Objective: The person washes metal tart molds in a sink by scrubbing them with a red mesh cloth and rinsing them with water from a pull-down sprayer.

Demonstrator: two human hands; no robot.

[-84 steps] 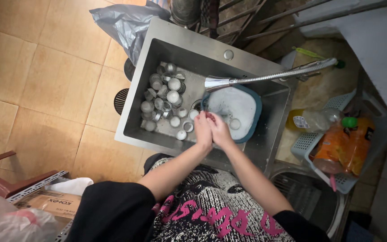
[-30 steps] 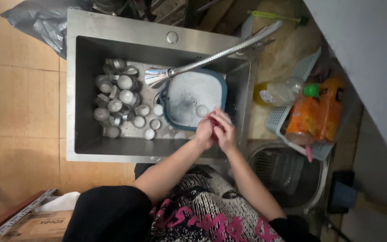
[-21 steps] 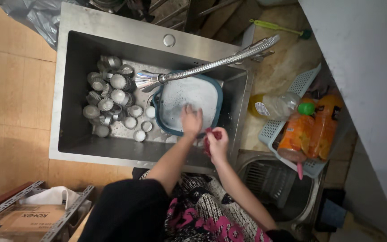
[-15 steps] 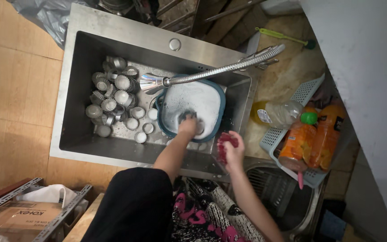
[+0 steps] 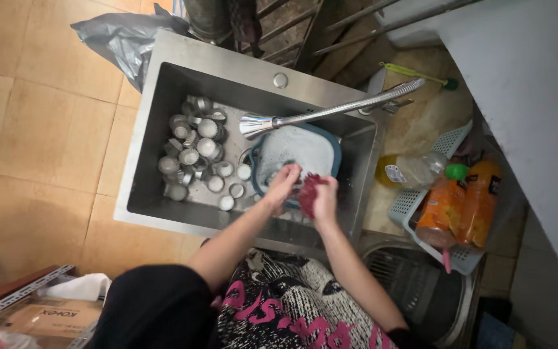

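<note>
A steel sink [image 5: 163,116] is seen from above, set over a tiled floor. Over the near right part of the sink, two bare hands are held close together. The right hand [image 5: 323,197] is curled round a dark red scrubber [image 5: 307,192], which is pressed between its fingers and palm. The left hand [image 5: 283,183] is half closed just left of the scrubber, over the near rim of a blue basin [image 5: 334,139]; something small and pale may be pinched in its fingers, but what it is cannot be told. The basin is placed in the right half of the sink and is filled with foamy water. A cluster of small metal cups [image 5: 195,155] is spread over the left half of the sink floor. A long flexible tap [image 5: 330,111] is stretched from the sink's right edge to above the basin. To the right of the sink, a pale plastic basket [image 5: 408,207] is loaded with orange bottles [image 5: 460,200], and a clear bottle [image 5: 411,171] lies between basket and sink. A grey bag [image 5: 124,39] lies beyond the sink's far left corner
</note>
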